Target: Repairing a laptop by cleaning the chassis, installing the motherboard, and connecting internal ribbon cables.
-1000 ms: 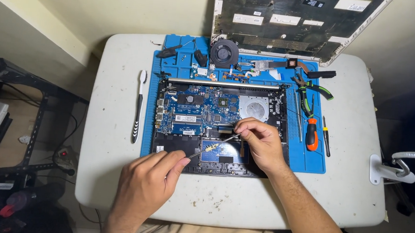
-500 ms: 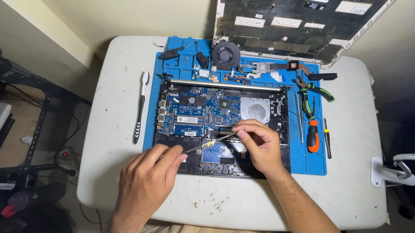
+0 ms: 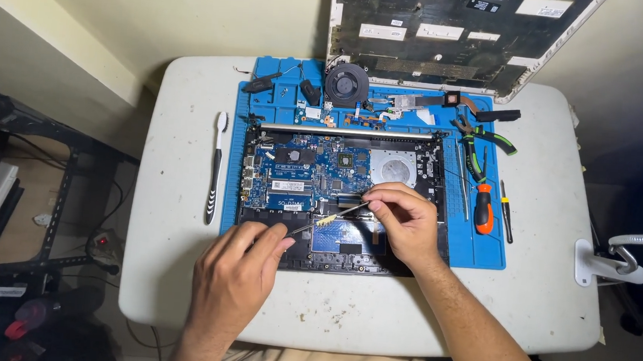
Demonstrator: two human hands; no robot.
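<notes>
An opened laptop base (image 3: 422,146) with a blue circuit board (image 3: 307,173) lies on a blue work mat (image 3: 482,252). My left hand (image 3: 239,276) rests at the base's front left edge. It pinches a thin dark brush (image 3: 304,228) whose pale tuft lies over the lower board. My right hand (image 3: 403,224) sits over the base's front middle, with finger and thumb closed on a thin pale strip (image 3: 351,209) that slants down to the tuft. What the strip joins to is hidden under the fingers.
Along the mat's back edge lie a round black fan (image 3: 345,84), small boards and cables. Green-handled pliers (image 3: 482,150), an orange screwdriver (image 3: 484,207) and a thin black tool (image 3: 505,212) lie at the right. A toothbrush (image 3: 216,167) lies left of the mat. The laptop lid (image 3: 452,35) leans at the back, and a white clamp (image 3: 606,261) grips the table's right edge.
My left hand has pushed the brush tip up and to the right until it meets the strip in my right hand. My right hand has barely moved.
</notes>
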